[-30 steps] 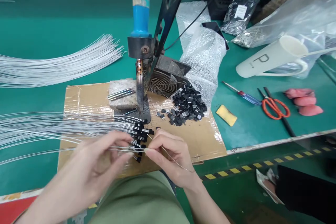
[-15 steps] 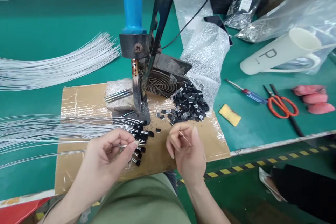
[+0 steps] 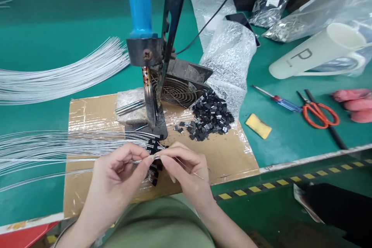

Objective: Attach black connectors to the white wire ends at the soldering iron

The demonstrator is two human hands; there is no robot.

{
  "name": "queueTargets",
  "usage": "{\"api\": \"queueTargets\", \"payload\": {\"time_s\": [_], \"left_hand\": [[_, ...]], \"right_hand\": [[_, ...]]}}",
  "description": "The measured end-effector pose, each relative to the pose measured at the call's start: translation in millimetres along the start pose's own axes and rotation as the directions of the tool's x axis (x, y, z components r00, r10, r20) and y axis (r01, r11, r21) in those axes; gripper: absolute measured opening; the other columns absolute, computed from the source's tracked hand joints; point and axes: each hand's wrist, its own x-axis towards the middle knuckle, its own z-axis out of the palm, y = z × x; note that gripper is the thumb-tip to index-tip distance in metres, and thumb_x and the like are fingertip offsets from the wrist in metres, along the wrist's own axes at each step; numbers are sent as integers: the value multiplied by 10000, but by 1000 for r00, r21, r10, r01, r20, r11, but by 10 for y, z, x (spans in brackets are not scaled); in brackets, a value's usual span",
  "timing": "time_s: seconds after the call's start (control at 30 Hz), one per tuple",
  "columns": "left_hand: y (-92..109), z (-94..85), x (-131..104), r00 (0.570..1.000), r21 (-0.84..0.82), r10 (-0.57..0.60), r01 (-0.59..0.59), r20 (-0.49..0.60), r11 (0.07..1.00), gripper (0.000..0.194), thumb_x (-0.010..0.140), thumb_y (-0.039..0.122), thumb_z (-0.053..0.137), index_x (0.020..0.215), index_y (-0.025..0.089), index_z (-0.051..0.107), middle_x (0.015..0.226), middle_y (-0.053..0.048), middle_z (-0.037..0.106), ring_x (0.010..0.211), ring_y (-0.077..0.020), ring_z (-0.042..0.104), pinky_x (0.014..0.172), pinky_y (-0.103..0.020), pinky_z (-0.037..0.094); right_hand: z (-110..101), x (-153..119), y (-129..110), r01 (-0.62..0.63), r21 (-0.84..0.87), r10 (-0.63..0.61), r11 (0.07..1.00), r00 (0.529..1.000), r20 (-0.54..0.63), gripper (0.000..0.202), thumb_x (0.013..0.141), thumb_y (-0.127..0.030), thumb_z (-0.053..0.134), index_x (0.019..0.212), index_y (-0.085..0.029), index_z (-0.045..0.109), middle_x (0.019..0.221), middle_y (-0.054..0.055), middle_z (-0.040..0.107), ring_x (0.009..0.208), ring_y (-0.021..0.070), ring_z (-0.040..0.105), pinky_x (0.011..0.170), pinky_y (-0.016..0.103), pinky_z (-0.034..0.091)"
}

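Observation:
My left hand (image 3: 116, 174) pinches the end of thin white wires (image 3: 84, 159) over the cardboard (image 3: 226, 159). Fingertips of my right hand (image 3: 188, 166) meet those of my left at the wire ends; a thin strand, perhaps solder, runs through the right hand. Whatever sits between the fingertips is too small to make out. Behind and below the hands lie wires with black connectors (image 3: 154, 145). Above them a blue-handled soldering iron (image 3: 141, 15) hangs in its stand, tip down. Right of the iron is a pile of loose black connectors (image 3: 212, 114).
A fan (image 3: 180, 89) stands behind the iron. More white wires (image 3: 66, 81) lie at the left. To the right are bubble wrap (image 3: 229, 54), a yellow sponge (image 3: 258, 126), a screwdriver (image 3: 286, 104), orange scissors (image 3: 318, 115) and a white mug (image 3: 314, 54).
My right hand has moved left, from beside the connector pile to my left hand's fingertips. My left hand still pinches the wires. The view has shifted slightly.

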Motion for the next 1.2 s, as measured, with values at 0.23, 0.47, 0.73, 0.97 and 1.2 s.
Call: {"api": "queueTargets", "payload": {"time_s": [0.23,0.47,0.73,0.97,1.2], "left_hand": [[96,89,-37,996,-54,-16,11,-88,998,95,895,278,754,824,215,755,744,3,710,642,-119,595,566,-192,450],[76,99,-83,994,-60,-30,23,-108,998,89,895,289,760,829,229,755,743,10,708,640,-117,598,548,-203,402],[17,62,-58,996,-19,60,-61,-67,998,76,894,257,756,829,218,761,730,0,717,591,-114,584,508,-201,394],[63,79,-64,997,-28,-3,1,-81,1000,104,861,289,771,804,204,757,717,-6,692,598,-122,571,512,-230,359],[118,88,-53,997,-32,-54,52,-62,998,159,872,316,754,754,211,738,666,23,643,581,-105,449,550,-246,312]], "right_hand": [[38,-3,27,-62,138,65,988,998,-13,79,909,-246,828,915,-291,893,743,-21,664,539,69,439,547,254,370],[33,6,24,-90,194,90,977,996,8,71,899,-238,840,894,-290,888,732,-35,639,519,51,414,521,247,324],[-16,54,-29,-258,286,247,923,966,75,65,823,-304,903,789,-258,874,681,-48,590,496,35,431,478,228,267],[-46,65,-56,-309,301,293,902,951,99,83,810,-304,904,759,-249,867,675,-37,631,484,38,440,456,225,258],[-42,62,-41,-330,304,312,894,944,108,96,802,-296,905,744,-234,861,661,-27,660,470,42,444,453,223,265]]}}
